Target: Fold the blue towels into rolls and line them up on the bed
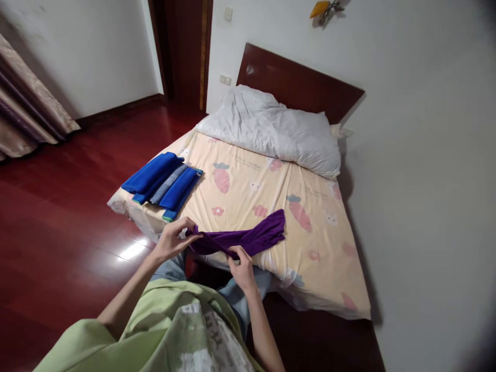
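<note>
A purple towel-like cloth (248, 238) stretches between my hands at the near edge of the bed, its far right end lying bunched on the sheet. My left hand (176, 239) pinches the cloth's left end between thumb and fingers. Closer to the cloth's middle, my right hand (241, 266) is closed on its near edge. Several folded blue cloths (153, 173) lie side by side on the bed beyond my left hand, with a grey-blue one (168, 184) among them.
The bed (253, 199) has a cream sheet with carrot and rabbit prints. A white quilt (271, 124) is heaped by the dark wooden headboard (298, 77). Red wooden floor (70, 222) runs along the left, with a curtain (31, 103) beyond; a white wall (418, 181) stands at right.
</note>
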Demonstrator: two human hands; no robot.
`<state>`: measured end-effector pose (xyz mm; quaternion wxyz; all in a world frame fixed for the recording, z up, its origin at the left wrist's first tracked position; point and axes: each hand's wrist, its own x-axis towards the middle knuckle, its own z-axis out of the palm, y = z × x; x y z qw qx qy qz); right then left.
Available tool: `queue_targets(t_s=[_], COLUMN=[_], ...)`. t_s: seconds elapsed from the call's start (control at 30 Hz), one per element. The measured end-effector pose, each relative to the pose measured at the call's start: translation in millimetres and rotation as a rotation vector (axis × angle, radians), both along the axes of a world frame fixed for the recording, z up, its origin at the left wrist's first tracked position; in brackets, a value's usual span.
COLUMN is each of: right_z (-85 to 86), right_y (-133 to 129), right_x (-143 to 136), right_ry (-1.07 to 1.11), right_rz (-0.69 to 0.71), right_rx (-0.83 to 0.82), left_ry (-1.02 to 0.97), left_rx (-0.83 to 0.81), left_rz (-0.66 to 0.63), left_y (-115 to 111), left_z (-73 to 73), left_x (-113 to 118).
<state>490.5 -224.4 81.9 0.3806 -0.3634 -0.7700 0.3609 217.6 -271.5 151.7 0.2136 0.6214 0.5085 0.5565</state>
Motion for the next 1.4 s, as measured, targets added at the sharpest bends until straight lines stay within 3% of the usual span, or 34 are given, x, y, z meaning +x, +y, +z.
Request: queue_targets(t_s=[0.23, 0.33, 0.43, 0.6, 0.77, 0.83, 0.93, 1.07, 1.17, 1.23, 1.4], right_z=[-9.8, -14.6, -29.9, -69.0, -86.4, -83.8, -71.0, -44.4, -26.3, -15.9, 22.1], right_y=[14.0, 25.2, 36.5, 50.8, 62.6, 69.7, 84.8, 101.9, 105.2, 105.2, 110.8], right_x=[7.1, 18.8, 30.3, 45.8, 76.7, 94.7, 124.5, 163.6, 186.3, 197.2, 222.7], right_ry=[0.091, 0.056, -0.016, -0.082, -0.054, -0.052, -0.068, -0.131, -0.236, -0.275, -0.237], right_rz=[-0.127, -0.062, -0.001, -0.224, -0.410, -0.444, -0.538, -0.697, -0.707, -0.716, -0.935], right_rx=[0.008, 0.012, 0.044, 0.126, 0.033, -0.016, -0.027, 0.073, 0.192, 0.251, 0.324], left_ry=[0.131, 0.198, 0.213, 0.165, 0.104, 0.092, 0.023, -0.235, -0.408, -0.425, -0.320], left_rx=[0.083, 0.135, 0.252, 0.526, 0.554, 0.543, 0.535, 0.554, 0.480, 0.418, 0.352], left_rz=[0.122, 0.191, 0.303, 0.523, 0.816, 0.816, 0.718, 0.645, 0.624, 0.614, 0.624], left_y=[9.2, 13.3, 15.8, 8.9, 4.0, 10.6, 29.0, 55.3, 69.0, 75.0, 86.4], left_z=[41.7, 63.2, 88.6, 131.6, 157.2, 161.0, 160.1, 152.5, 148.1, 147.1, 154.5], left_x=[-19.6, -23.3, -24.9, -35.3, -63.0, -73.2, -85.9, -100.7, -106.6, -107.6, -109.9])
